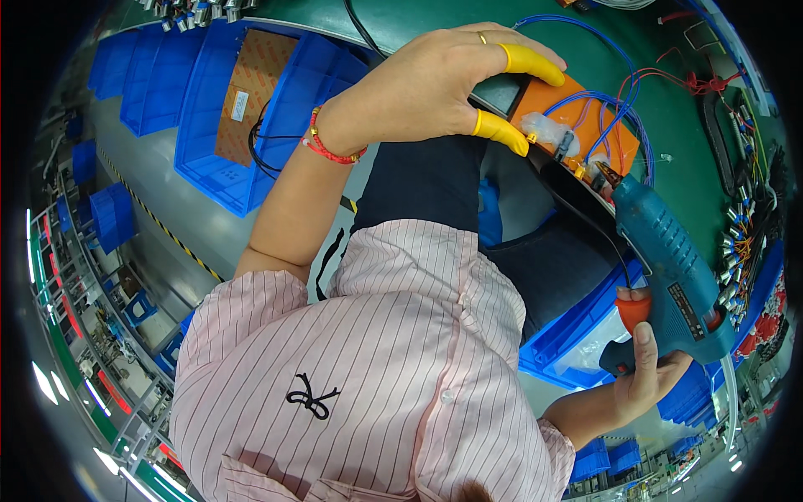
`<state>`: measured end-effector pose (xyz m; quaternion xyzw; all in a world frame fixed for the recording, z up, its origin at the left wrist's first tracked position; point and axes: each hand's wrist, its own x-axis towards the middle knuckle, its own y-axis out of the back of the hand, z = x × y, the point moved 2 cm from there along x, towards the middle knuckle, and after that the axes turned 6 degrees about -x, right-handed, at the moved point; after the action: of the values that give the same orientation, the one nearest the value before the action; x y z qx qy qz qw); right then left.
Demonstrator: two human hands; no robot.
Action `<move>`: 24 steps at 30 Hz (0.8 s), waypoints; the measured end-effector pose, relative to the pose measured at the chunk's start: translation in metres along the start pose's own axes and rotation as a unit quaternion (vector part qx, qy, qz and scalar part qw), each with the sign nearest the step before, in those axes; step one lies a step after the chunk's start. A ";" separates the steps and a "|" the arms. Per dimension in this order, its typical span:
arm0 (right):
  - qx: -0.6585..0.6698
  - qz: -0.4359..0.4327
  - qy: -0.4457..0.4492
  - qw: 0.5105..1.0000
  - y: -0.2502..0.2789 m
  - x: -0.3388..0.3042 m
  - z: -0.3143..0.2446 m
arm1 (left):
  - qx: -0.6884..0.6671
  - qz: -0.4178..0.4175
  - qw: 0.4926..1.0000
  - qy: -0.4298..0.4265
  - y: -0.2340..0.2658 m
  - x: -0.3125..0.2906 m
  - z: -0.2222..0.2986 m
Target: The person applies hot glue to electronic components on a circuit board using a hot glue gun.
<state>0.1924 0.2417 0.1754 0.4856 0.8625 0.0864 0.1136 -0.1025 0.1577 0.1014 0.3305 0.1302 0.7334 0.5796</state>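
Observation:
In my right hand [648, 372] is a teal hot glue gun [665, 234], its trigger under an orange-covered finger. The nozzle [608, 174] points at small connectors along the near edge of an orange panel [565, 96]; whether it touches them I cannot tell. My left hand [418, 88] reaches over the panel's left side, thumb and forefinger in yellow finger cots and spread apart. Its thumb tip lies close to a yellow connector [531, 138] and a whitish translucent lump [549, 132]. Blue wires [640, 134] loop over the panel.
A green worktop [686, 159] lies beneath the panel. Blue bins [196, 159] stand at left, one with brown cardboard [255, 88] and a black cable. Metal-ended wired parts [738, 243] line the right side. Another blue bin [577, 335] sits below the glue gun.

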 end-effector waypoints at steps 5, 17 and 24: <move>0.010 0.001 -0.002 1.000 -0.004 -0.002 0.006 | 0.016 0.005 1.000 -0.007 -0.005 -0.002 -0.001; -0.029 0.027 -0.016 0.999 -0.013 -0.004 0.006 | 0.018 0.009 1.000 -0.016 -0.005 -0.002 -0.003; -0.037 -0.004 -0.009 0.999 -0.011 0.000 0.004 | 0.022 0.014 1.000 -0.018 -0.006 -0.002 -0.003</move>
<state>0.1851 0.2361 0.1689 0.4780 0.8598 0.1133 0.1392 -0.1000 0.1581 0.0953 0.3580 0.1313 0.7321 0.5645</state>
